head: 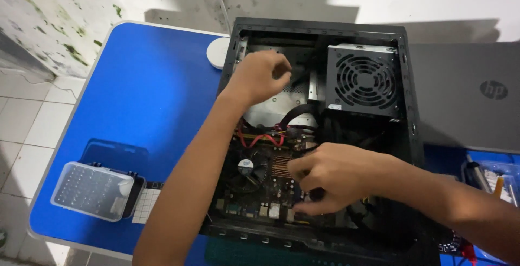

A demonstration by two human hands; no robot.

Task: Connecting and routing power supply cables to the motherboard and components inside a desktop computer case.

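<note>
Blue table (141, 98), open computer case (319, 27) — both hands (325, 176) curled inside, grasp hidden — unclear.

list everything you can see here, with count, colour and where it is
computer case: 1, black, open, lying on the table
power supply: 1, grey with round fan grille, case top right
motherboard: 1, dark, case lower left
red cable: 1, above the motherboard
table: 1, blue with white edge
bit box: 1, clear lid, table lower left
round puck: 1, white, left of the case
laptop: 1, grey, shut, right
left hand: 1, fist closed in the upper case
right hand: 1, fingers pinched over the motherboard
</note>
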